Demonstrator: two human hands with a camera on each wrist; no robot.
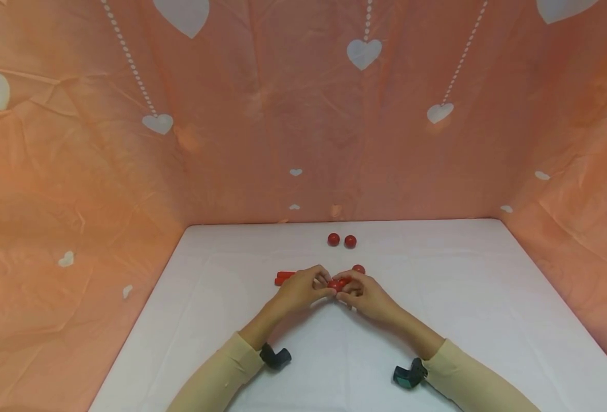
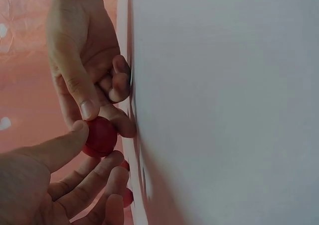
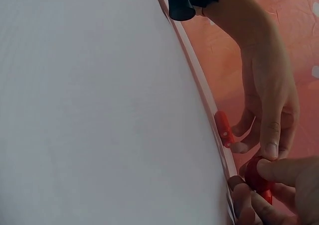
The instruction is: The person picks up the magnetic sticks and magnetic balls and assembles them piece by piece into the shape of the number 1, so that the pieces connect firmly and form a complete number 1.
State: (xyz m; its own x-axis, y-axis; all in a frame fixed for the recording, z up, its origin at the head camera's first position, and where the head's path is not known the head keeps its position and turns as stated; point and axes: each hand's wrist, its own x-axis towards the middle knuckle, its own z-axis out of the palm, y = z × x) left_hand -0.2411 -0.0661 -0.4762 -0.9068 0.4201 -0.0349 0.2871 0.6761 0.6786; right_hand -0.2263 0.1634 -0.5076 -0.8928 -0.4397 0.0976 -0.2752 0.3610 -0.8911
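A shiny red ball (image 1: 334, 285) is held between both hands, just above the white table. My left hand (image 1: 304, 288) pinches it from the left, thumb and fingers against its surface. From the other side my right hand (image 1: 367, 294) grips the same ball, its thumb tip pressed to it in the left wrist view. In the right wrist view an orange-red piece (image 3: 267, 196) shows right beside the ball, partly hidden by the right fingers. Red sticks (image 1: 284, 277) lie side by side just past my left hand, partly covered by it.
Two red balls (image 1: 333, 240) lie near the back of the white table (image 1: 437, 274). Another red ball (image 1: 358, 269) sits just behind my right hand. An orange cloth (image 1: 303, 126) with white hearts surrounds the table at the back and sides.
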